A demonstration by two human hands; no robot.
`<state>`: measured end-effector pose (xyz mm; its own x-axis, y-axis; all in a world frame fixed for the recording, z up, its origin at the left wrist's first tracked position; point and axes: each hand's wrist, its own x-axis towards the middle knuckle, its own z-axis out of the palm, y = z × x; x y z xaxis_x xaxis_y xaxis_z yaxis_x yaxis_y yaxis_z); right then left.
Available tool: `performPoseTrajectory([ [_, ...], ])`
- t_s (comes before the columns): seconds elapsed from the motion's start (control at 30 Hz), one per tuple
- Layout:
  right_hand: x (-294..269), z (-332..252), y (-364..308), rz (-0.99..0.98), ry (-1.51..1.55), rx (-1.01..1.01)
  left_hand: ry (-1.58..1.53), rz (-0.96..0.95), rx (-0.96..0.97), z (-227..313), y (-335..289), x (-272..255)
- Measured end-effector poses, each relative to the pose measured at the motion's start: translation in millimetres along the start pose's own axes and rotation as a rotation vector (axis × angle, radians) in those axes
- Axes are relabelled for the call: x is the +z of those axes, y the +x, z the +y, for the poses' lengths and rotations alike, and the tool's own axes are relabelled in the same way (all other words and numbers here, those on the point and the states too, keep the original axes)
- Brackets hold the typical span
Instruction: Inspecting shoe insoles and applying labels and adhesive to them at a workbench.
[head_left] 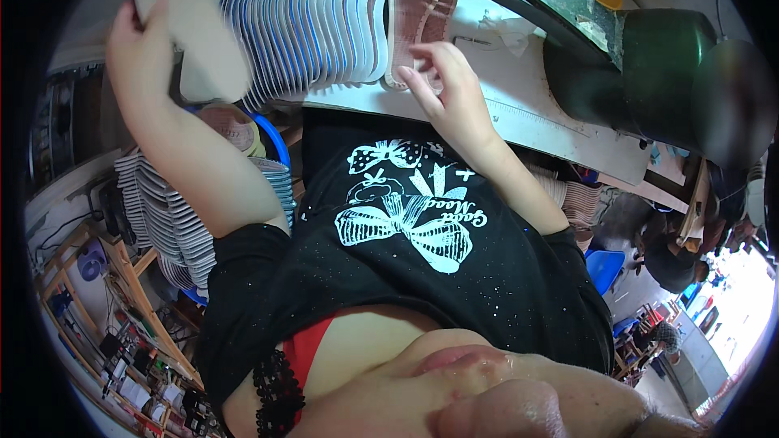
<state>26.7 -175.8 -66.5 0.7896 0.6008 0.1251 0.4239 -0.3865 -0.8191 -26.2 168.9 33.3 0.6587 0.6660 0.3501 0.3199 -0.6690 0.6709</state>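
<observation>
My left hand (pixel 139 45) is raised at the far left, closed on the edge of a pale insole (pixel 191 20) that is smeared by motion. A long row of insoles (pixel 308 20), white with blue edges, leans together on the white table. At the row's right end lies a pinkish-brown insole (pixel 410 0) with marks around its rim. Over its lower part hovers my right hand (pixel 450 93), fingers bent and thumb apart, with nothing visible in it. Whether its fingertips touch that insole I cannot tell.
A sewing machine (pixel 584 49) with a dark green body stands at the right of the white table (pixel 527 109). More stacked insoles (pixel 166 211) sit low at my left, beside a blue rim (pixel 276 142). A blue stool (pixel 604 268) and other people are farther off at right.
</observation>
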Motion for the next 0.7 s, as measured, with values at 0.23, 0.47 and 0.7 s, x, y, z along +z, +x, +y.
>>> performPoseTrajectory([
  [0.23, -4, -55, 34, 0.291, -0.247, -0.312, -0.345, -0.3, 0.445, 124, -88, 82],
  [0.47, -23, -49, 15, 0.153, 0.883, 0.1, -0.112, -0.098, 0.406, 115, -89, 91],
  [0.7, -29, -49, 27, 0.043, 1.506, 0.039, -1.613, -0.755, -0.332, 106, -100, 133],
])
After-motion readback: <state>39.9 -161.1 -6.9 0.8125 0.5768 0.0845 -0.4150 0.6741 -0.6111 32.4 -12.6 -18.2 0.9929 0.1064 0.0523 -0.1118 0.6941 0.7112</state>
